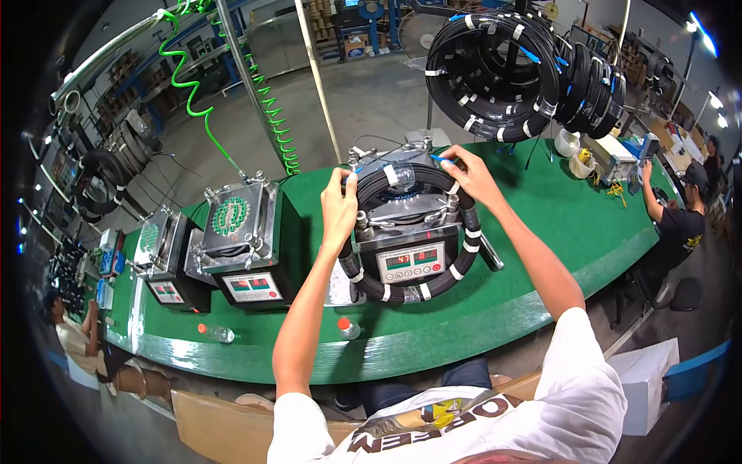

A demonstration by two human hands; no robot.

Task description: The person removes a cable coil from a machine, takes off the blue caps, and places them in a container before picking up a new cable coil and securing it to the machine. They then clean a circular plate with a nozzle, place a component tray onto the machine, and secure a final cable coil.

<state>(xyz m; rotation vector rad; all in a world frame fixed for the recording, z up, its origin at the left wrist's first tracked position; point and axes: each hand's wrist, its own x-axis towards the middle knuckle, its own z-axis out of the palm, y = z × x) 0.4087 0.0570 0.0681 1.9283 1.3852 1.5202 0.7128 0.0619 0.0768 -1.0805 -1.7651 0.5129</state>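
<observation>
- Left hand [340, 203]: fingers drawn narrow at the far left of the coil; exact hold cannot be told.
- Right hand [470, 176]: pinching a blue-tipped cable end [441, 159] at the coil's far right.
- Coil [470, 232]: black cable, white bands, ringing the display panel [411, 263] of the right-hand machine.
- Bottle [348, 329]: orange cap, upright, near left of the coil, on the green table [533, 209].

Between left hand [338, 210] and right hand [473, 179], the coil [398, 294] hides part of the machine [406, 232]; below, panel [412, 263] lettering is tiny, the shirt [495, 410] cut off.
</observation>
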